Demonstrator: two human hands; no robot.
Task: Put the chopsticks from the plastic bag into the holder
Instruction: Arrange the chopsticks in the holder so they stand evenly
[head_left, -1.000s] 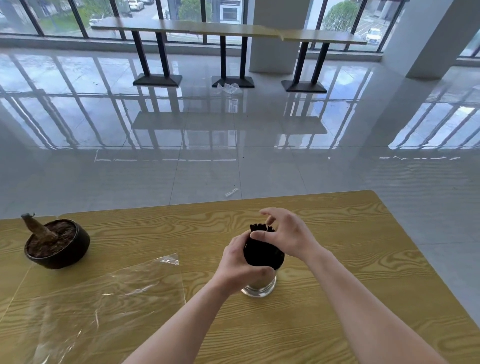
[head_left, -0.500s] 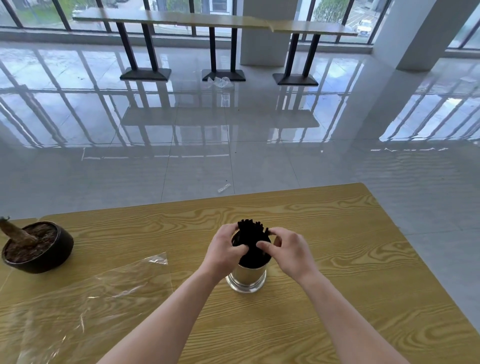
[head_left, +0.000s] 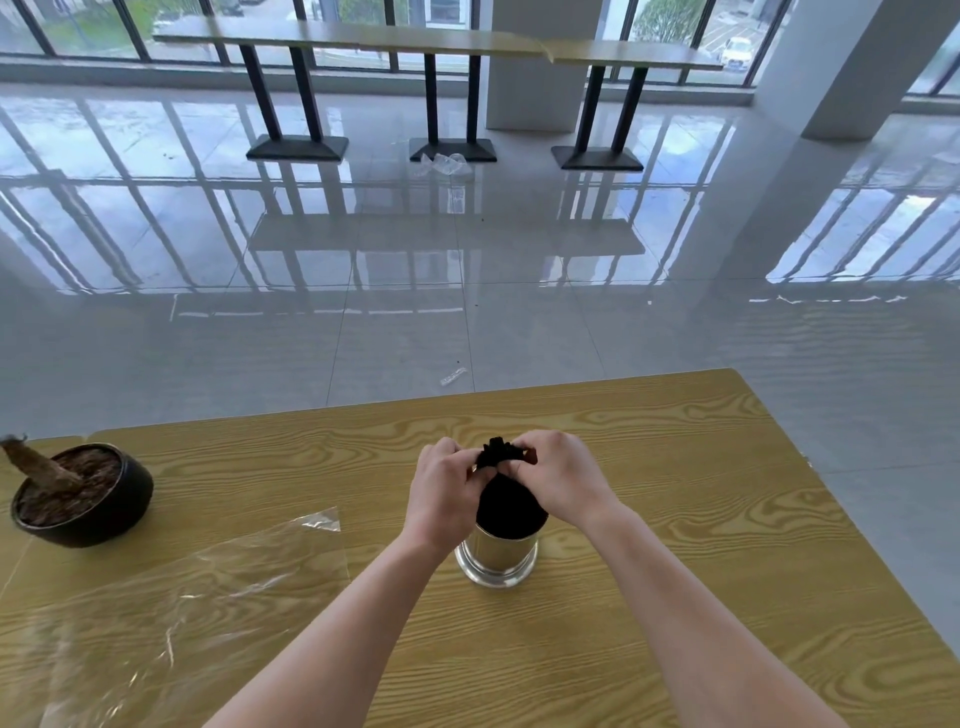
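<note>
A shiny metal holder stands upright on the wooden table, a little right of centre. A thick bundle of black chopsticks stands in it, tops fanning out above the rim. My left hand and my right hand pinch the bundle near its top from either side, fingertips almost meeting. The clear plastic bag lies flat on the table at the left, nothing visible inside it.
A black bowl-shaped pot with soil and a cut stump sits at the table's far left. Beyond the table's far edge is glossy tiled floor with a scrap of plastic, long bar tables and windows.
Both hands moved up from the holder's rim to the chopstick tops and closed in on them. The holder has stayed in place.
</note>
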